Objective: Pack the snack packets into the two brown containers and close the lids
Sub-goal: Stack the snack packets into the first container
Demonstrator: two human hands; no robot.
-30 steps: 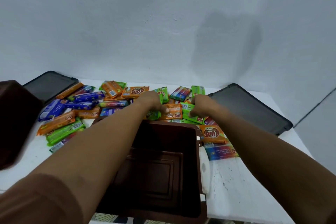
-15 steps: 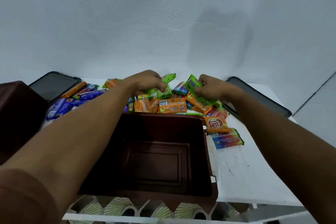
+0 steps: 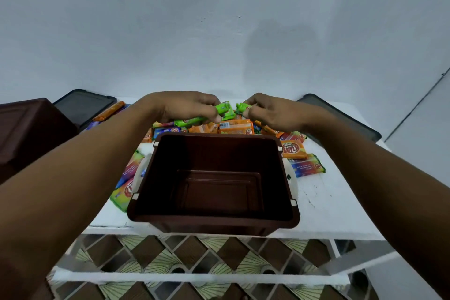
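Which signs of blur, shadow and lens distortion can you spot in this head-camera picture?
Head view: the wide lens stretches the left forearm and right forearm toward the corners; the dark brown container at far left is smeared; a soft grey shadow falls on the white wall; the open brown plastic container's inside is dim, without glare.

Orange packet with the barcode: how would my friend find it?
Start at the open brown container in the middle of the white table. Look just past its far rim, below the gap between the left hand and right hand. That orange packet is the only one showing a white barcode.
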